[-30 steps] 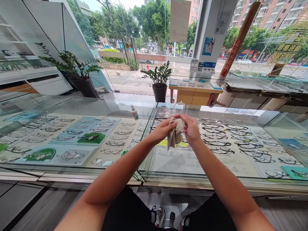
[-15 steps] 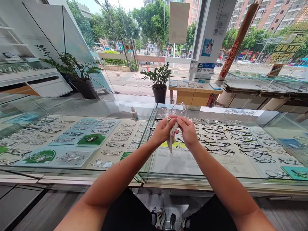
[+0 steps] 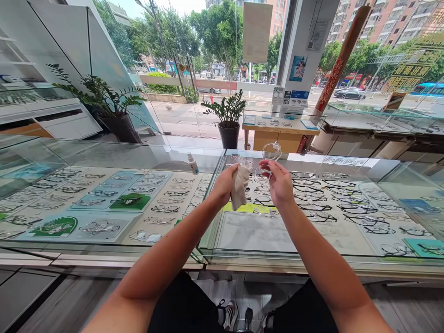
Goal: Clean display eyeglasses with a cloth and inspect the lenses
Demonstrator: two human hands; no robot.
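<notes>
My left hand [image 3: 225, 183] is closed round a beige cleaning cloth [image 3: 240, 187], which hangs down from its fingers. My right hand [image 3: 279, 184] pinches a pair of clear-framed glasses [image 3: 267, 161] and holds them up above the glass counter [image 3: 263, 231]. One lens stands above the fingers, the other beside them. Cloth and glasses are a little apart. Both hands hover over the joint between two display cases.
Under the counter glass lie several rows of spectacle frames [image 3: 319, 194] and green signs [image 3: 131, 201]. A small spray bottle [image 3: 193, 163] stands on the counter left of my hands. Potted plants [image 3: 229, 115] and another display table [image 3: 280, 127] stand beyond, by the windows.
The hands have drawn apart: the cloth came off the lens and went left with my left hand, while my right hand raised the glasses up and to the right.
</notes>
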